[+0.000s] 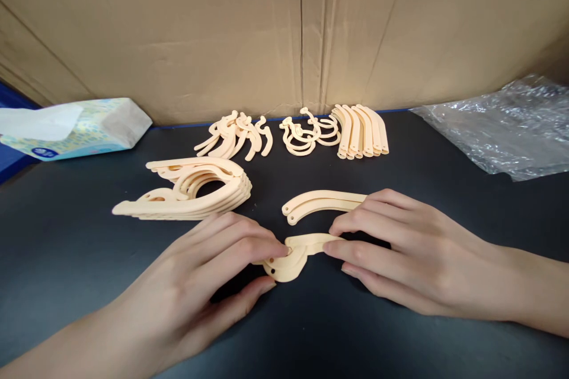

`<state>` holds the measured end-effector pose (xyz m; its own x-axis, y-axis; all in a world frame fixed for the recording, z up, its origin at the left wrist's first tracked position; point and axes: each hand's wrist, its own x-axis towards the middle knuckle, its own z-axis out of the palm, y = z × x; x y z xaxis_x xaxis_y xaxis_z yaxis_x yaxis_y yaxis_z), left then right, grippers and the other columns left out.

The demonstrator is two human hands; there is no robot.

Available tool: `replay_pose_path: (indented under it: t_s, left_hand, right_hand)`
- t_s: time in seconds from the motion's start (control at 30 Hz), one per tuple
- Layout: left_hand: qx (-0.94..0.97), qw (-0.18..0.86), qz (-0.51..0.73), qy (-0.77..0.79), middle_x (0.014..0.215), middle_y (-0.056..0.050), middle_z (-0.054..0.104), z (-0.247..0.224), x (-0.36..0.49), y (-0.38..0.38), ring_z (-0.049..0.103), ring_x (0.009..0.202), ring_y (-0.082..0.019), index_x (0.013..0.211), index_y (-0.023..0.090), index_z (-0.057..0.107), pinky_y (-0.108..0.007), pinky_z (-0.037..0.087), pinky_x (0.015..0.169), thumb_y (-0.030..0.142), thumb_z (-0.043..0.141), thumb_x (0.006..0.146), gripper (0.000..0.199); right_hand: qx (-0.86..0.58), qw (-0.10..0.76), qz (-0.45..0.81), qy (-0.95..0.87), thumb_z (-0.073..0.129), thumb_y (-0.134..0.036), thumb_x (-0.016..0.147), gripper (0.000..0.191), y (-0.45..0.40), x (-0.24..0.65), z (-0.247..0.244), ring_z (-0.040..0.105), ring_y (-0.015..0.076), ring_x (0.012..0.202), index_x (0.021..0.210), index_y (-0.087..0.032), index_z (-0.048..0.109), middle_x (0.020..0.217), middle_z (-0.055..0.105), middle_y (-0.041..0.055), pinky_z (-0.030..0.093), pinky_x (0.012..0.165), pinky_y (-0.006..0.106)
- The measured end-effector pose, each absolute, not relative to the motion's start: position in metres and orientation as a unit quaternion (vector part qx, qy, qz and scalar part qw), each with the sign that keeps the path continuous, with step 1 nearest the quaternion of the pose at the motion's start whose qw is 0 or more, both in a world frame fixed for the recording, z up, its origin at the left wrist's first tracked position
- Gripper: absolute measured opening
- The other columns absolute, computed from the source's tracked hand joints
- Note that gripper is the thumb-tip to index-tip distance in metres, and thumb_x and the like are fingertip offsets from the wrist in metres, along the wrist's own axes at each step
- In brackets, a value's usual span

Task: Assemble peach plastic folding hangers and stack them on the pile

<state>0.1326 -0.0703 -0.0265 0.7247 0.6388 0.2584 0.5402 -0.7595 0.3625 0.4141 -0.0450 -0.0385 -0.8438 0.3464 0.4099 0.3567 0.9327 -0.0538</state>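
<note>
Between my hands, low over the black table, is a cream plastic piece (pixel 291 265) made of overlapping flat parts with small holes. My left hand (pixel 222 272) grips its left end between fingers and thumb. The fingers of my right hand (pixel 395 249) are closed on its right end, hiding part of it. Just behind the piece lie two curved cream arms (pixel 320 200) side by side, their right ends hidden by my right hand. A stack of folded cream hangers (pixel 200 189) lies behind my left hand.
Small curved parts (pixel 235 135), hook parts (pixel 306 133) and a row of arms (pixel 362 130) lie along the back. A tissue pack (pixel 89 130) sits back left, clear plastic film (pixel 502 124) back right. Cardboard (pixel 222 29) stands behind the black table (pixel 444 201).
</note>
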Motion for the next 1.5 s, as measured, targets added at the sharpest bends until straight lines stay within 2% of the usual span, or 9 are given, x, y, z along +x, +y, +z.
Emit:
replay_pose_path:
  t_s: [0.43, 0.7, 0.83, 0.97, 1.1, 1.23, 1.33, 1.5]
  left_hand:
    - [0.927, 0.122, 0.184, 0.303, 0.105, -0.006, 0.068, -0.023, 0.132, -0.072, 0.064, 0.096, -0.017, 0.116, 0.021, 0.058, -0.027, 0.053, 0.084, 0.010, 0.057, 0.090, 0.028]
    - [0.919, 0.133, 0.209, 0.305, 0.106, -0.006, 0.065, -0.025, 0.133, -0.077, 0.058, 0.100, -0.016, 0.115, 0.019, 0.059, -0.026, 0.046, 0.089, 0.005, 0.052, 0.093, 0.027]
    - [0.924, 0.129, 0.221, 0.282, 0.108, -0.006, 0.064, -0.027, 0.131, -0.078, 0.056, 0.101, -0.015, 0.115, 0.017, 0.060, -0.024, 0.043, 0.092, 0.002, 0.052, 0.092, 0.028]
    - [0.924, 0.124, 0.240, 0.269, 0.107, -0.005, 0.065, -0.029, 0.129, -0.077, 0.056, 0.101, -0.015, 0.114, 0.017, 0.061, -0.024, 0.043, 0.092, 0.004, 0.053, 0.092, 0.026]
    - [0.921, 0.124, 0.254, 0.269, 0.105, -0.005, 0.066, -0.031, 0.130, -0.077, 0.057, 0.098, -0.016, 0.113, 0.017, 0.062, -0.025, 0.044, 0.090, 0.005, 0.051, 0.093, 0.025]
    - [0.916, 0.121, 0.265, 0.275, 0.104, -0.004, 0.067, -0.031, 0.132, -0.078, 0.057, 0.096, -0.016, 0.112, 0.019, 0.062, -0.027, 0.044, 0.088, 0.005, 0.050, 0.094, 0.026]
    - [0.919, 0.119, 0.263, 0.269, 0.104, -0.005, 0.067, -0.031, 0.131, -0.078, 0.057, 0.096, -0.016, 0.112, 0.018, 0.062, -0.028, 0.044, 0.088, 0.005, 0.051, 0.094, 0.026]
    - [0.922, 0.118, 0.257, 0.263, 0.105, -0.005, 0.066, -0.031, 0.130, -0.077, 0.057, 0.097, -0.017, 0.111, 0.018, 0.061, -0.028, 0.043, 0.088, 0.005, 0.051, 0.093, 0.025]
  right_hand:
    - [-0.180, 0.220, -0.014, -0.959, 0.053, -0.014, 0.093, 0.018, -0.045, 0.414, -0.036, 0.062, 0.0159, 0.088, 0.105, -0.016, 0.067, 0.093, 0.068, 0.0040, 0.046, 0.079, 0.031]
    - [-0.167, 0.224, -0.034, -0.960, 0.053, -0.013, 0.093, 0.017, -0.047, 0.414, -0.035, 0.060, 0.0155, 0.088, 0.105, -0.015, 0.066, 0.095, 0.068, 0.0037, 0.045, 0.078, 0.031]
    - [-0.178, 0.230, -0.084, -0.953, 0.053, -0.013, 0.094, 0.016, -0.046, 0.417, -0.021, 0.061, 0.0155, 0.084, 0.105, -0.016, 0.064, 0.098, 0.069, 0.0046, 0.043, 0.077, 0.032]
    - [-0.195, 0.233, -0.150, -0.941, 0.054, -0.018, 0.096, 0.019, -0.038, 0.420, -0.005, 0.061, 0.0183, 0.092, 0.111, -0.014, 0.064, 0.104, 0.068, 0.0079, 0.042, 0.082, 0.034]
    - [-0.225, 0.229, -0.207, -0.924, 0.055, -0.022, 0.096, 0.017, -0.015, 0.418, 0.000, 0.058, 0.0199, 0.089, 0.104, -0.015, 0.069, 0.101, 0.068, 0.0084, 0.042, 0.083, 0.034]
    - [-0.254, 0.186, -0.221, -0.923, 0.054, -0.022, 0.096, 0.019, 0.018, 0.408, -0.003, 0.058, 0.0199, 0.085, 0.096, -0.016, 0.071, 0.099, 0.067, 0.0083, 0.040, 0.081, 0.033]
    - [-0.277, 0.163, -0.226, -0.920, 0.052, -0.024, 0.097, 0.022, 0.041, 0.398, -0.006, 0.058, 0.0199, 0.085, 0.099, -0.015, 0.072, 0.097, 0.065, 0.0088, 0.036, 0.075, 0.032]
    - [-0.311, 0.087, -0.237, -0.916, 0.051, -0.019, 0.094, 0.023, 0.063, 0.383, -0.008, 0.055, 0.0202, 0.082, 0.088, -0.014, 0.072, 0.095, 0.064, 0.0100, 0.031, 0.078, 0.033]
